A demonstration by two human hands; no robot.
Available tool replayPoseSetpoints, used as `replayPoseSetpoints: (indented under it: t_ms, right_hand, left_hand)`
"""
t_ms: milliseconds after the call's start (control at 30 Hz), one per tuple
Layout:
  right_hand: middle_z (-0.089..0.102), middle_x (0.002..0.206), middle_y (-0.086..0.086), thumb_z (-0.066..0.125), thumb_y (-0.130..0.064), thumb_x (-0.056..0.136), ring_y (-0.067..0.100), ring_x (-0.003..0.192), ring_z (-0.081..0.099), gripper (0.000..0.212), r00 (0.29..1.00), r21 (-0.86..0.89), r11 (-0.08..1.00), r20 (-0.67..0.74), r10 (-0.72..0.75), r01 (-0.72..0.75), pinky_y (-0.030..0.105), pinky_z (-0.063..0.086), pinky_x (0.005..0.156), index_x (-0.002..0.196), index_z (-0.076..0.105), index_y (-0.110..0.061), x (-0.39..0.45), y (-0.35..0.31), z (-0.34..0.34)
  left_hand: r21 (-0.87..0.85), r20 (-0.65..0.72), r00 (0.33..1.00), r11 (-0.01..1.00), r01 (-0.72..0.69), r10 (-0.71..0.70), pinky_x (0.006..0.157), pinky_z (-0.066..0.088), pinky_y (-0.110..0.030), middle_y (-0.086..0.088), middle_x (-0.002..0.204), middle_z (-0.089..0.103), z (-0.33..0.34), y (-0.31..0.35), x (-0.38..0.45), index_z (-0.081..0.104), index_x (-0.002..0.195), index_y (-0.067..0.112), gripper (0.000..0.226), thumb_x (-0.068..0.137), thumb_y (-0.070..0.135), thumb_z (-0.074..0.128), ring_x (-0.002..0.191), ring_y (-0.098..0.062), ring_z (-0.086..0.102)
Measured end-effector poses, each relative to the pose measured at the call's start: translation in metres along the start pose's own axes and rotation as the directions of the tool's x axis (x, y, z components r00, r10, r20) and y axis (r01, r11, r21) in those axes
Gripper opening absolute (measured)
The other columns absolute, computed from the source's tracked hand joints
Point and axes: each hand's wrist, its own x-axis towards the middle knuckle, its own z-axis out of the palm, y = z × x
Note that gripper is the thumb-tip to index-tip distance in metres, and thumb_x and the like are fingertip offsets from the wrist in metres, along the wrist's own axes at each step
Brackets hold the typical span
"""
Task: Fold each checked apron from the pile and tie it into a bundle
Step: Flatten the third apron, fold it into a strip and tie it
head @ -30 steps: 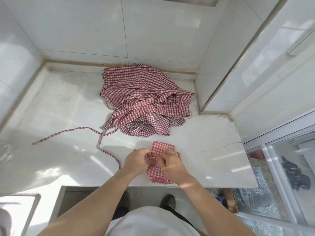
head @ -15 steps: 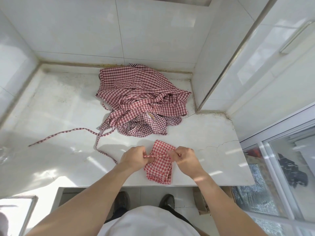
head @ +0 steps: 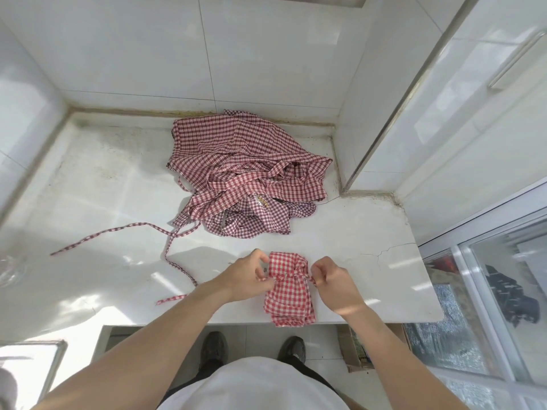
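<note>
Two loose ties (head: 124, 233) trail across the white table (head: 88, 187) at my left, running back to the checked apron pile (head: 245, 179). My left hand (head: 247, 276) pinches one strap end of the folded apron bundle (head: 288, 297) (near the table's front edge); my right hand (head: 334, 284) pinches the other.

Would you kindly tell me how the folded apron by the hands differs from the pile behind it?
The folded apron is a compact, strap-cinched bundle at the counter's near edge; the pile is loose, crumpled and bigger, by the back wall, straps trailing. Both hands pinch the bundle's strap; nothing touches the pile. Both are red-and-white check.
</note>
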Motion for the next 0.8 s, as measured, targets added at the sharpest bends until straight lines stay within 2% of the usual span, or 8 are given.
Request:
replayPoseSetpoints:
  t_ms: [67, 133, 200, 267, 400, 500, 600, 800]
  right_hand:
    - [0.067, 0.090, 0.002, 0.047, -0.033, 0.103, 0.021, 0.080, 0.065, 0.018, 0.999, 0.105, 0.994, 0.038, 0.009, -0.013, 0.037, 0.052, 0.069, 0.104, 0.049, -0.015, -0.003, -0.017, 0.002]
    - [0.066, 0.092, -0.001, 0.057, -0.038, 0.098, 0.016, 0.079, 0.066, 0.029, 0.995, 0.147, 0.989, 0.097, -0.017, 0.002, 0.030, 0.053, 0.063, 0.111, 0.044, -0.016, -0.005, -0.025, 0.006]
    - [0.060, 0.104, -0.006, 0.065, -0.035, 0.093, 0.014, 0.091, 0.062, 0.040, 0.987, 0.076, 0.996, 0.155, -0.048, 0.036, 0.025, 0.052, 0.072, 0.120, 0.042, -0.017, -0.006, -0.027, 0.010]
    - [0.057, 0.110, -0.005, 0.066, -0.033, 0.093, 0.015, 0.099, 0.060, 0.041, 0.985, 0.049, 0.997, 0.159, -0.070, 0.063, 0.027, 0.052, 0.082, 0.123, 0.043, -0.018, -0.006, -0.026, 0.015]
    - [0.064, 0.087, -0.011, 0.069, -0.033, 0.091, 0.005, 0.073, 0.061, 0.026, 0.991, 0.121, 0.992, 0.117, -0.060, 0.045, 0.018, 0.049, 0.060, 0.111, 0.055, -0.024, -0.004, -0.023, 0.018]
    - [0.061, 0.071, -0.012, 0.076, -0.031, 0.086, 0.002, 0.061, 0.056, 0.016, 0.999, 0.219, 0.976, 0.045, -0.015, 0.005, 0.017, 0.047, 0.056, 0.098, 0.068, -0.026, -0.002, -0.019, 0.015]
    - [0.054, 0.056, -0.012, 0.080, -0.026, 0.082, 0.001, 0.049, 0.048, 0.013, 1.000, 0.261, 0.965, -0.015, 0.021, -0.017, 0.015, 0.038, 0.049, 0.084, 0.071, -0.018, 0.000, -0.010, 0.008]
    - [0.062, 0.058, -0.002, 0.082, -0.023, 0.081, 0.002, 0.048, 0.047, 0.017, 0.991, 0.304, 0.951, -0.098, 0.091, -0.057, 0.016, 0.038, 0.048, 0.072, 0.070, -0.014, 0.005, 0.005, 0.003]
  left_hand:
    - [0.036, 0.031, 1.000, 0.999, -0.009, 0.008, 0.074, 0.048, -0.017, 0.009, 0.116, 0.054, 0.009, 0.007, 0.003, 0.033, 0.132, 0.026, 0.059, 0.089, 0.045, 0.069, 0.101, -0.008, 0.058]
    - [0.063, 0.023, 1.000, 0.998, 0.010, -0.011, 0.082, 0.052, -0.023, 0.006, 0.127, 0.052, 0.017, 0.007, 0.009, 0.027, 0.137, 0.024, 0.073, 0.085, 0.047, 0.073, 0.111, -0.013, 0.057]
    - [0.121, -0.021, 1.000, 0.993, 0.016, -0.014, 0.085, 0.055, -0.028, 0.004, 0.128, 0.056, 0.024, 0.006, 0.011, 0.026, 0.138, 0.023, 0.079, 0.082, 0.050, 0.074, 0.107, -0.014, 0.060]
    - [0.274, -0.117, 0.993, 0.962, 0.018, 0.015, 0.077, 0.053, -0.025, 0.006, 0.121, 0.061, 0.027, 0.007, 0.012, 0.030, 0.137, 0.022, 0.079, 0.079, 0.055, 0.074, 0.099, -0.013, 0.062]
    - [0.378, -0.221, 0.974, 0.925, 0.038, 0.051, 0.073, 0.049, -0.024, 0.011, 0.116, 0.062, 0.026, 0.006, 0.014, 0.041, 0.126, 0.027, 0.071, 0.074, 0.061, 0.076, 0.096, -0.013, 0.063]
    - [0.346, -0.167, 0.986, 0.937, 0.034, 0.026, 0.069, 0.052, -0.026, 0.011, 0.093, 0.065, 0.023, 0.001, 0.016, 0.055, 0.100, 0.026, 0.054, 0.071, 0.067, 0.075, 0.080, -0.010, 0.061]
    - [0.303, -0.166, 0.986, 0.952, 0.045, 0.007, 0.056, 0.040, -0.023, 0.008, 0.067, 0.056, 0.020, -0.006, 0.014, 0.053, 0.072, 0.022, 0.048, 0.074, 0.066, 0.073, 0.061, -0.008, 0.052]
    - [0.298, -0.192, 0.981, 0.953, 0.054, 0.005, 0.055, 0.034, -0.024, 0.004, 0.059, 0.047, 0.014, -0.010, 0.015, 0.048, 0.063, 0.021, 0.051, 0.079, 0.065, 0.069, 0.055, -0.008, 0.044]
